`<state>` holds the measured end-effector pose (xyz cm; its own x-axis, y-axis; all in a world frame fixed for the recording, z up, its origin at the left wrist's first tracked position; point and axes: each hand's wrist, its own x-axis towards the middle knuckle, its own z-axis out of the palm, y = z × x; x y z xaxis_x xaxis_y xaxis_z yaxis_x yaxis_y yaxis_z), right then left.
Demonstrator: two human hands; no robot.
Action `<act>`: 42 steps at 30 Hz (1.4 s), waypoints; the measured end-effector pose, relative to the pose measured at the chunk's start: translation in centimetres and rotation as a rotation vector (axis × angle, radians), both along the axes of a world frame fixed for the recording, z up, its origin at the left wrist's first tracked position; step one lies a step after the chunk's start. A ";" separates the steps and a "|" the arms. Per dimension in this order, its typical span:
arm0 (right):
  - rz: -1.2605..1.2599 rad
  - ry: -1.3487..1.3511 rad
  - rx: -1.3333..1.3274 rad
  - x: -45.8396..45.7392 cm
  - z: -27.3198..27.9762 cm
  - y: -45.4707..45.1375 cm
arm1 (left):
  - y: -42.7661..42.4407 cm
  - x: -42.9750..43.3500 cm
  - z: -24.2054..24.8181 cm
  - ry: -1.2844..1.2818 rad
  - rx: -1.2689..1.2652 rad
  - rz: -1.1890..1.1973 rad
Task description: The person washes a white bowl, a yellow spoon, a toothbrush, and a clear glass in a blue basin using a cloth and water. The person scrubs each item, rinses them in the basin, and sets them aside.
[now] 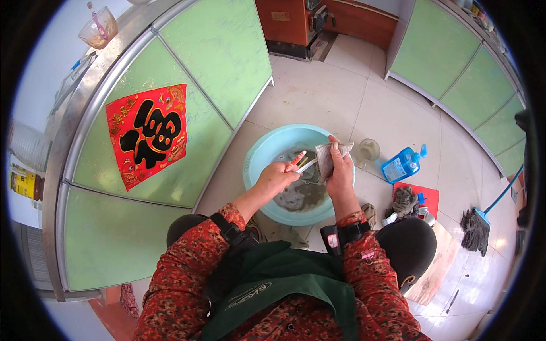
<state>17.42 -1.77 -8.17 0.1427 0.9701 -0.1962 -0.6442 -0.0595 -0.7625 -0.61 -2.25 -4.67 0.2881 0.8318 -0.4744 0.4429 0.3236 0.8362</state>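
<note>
My left hand (277,177) grips a small bundle of slim utensils above a light blue plastic basin (252,170). One of them has an orange-red patterned handle (295,162) with a white tip; a pale, shiny one (308,165) extends towards my right hand. A grey-beige ribbed cloth (325,161) is held in my right hand (340,172), folded under the thumb, and it meets the end of the pale utensil. Murky, foamy water (300,198) lies in the basin below. Something clear-looking in the water is partly hidden by my hands.
Right of the basin stand a glass jar (368,151) and a blue pump bottle (400,165). Dark rags (405,201) lie on a red board (431,200). Beyond my right knee are a wooden board (435,264) and a broom (475,230). Green cabinets (213,47) flank the left.
</note>
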 end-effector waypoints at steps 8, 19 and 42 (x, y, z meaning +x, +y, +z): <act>-0.084 -0.387 -0.020 0.2 -1.7 0.4 | -1.1 0.8 0.2 0.414 0.454 -0.172; 0.045 -0.136 -0.117 -4.0 -0.7 -1.4 | 0.1 0.5 0.2 -0.105 0.009 0.054; -0.038 0.083 -0.070 -0.1 -1.4 0.5 | -0.7 0.3 0.5 -0.231 -0.152 0.010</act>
<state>17.29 -1.27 -9.56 0.1592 0.9480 -0.2756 -0.7074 -0.0852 -0.7016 -0.32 -2.90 -4.20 0.3955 0.7594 -0.5167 0.2423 0.4563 0.8562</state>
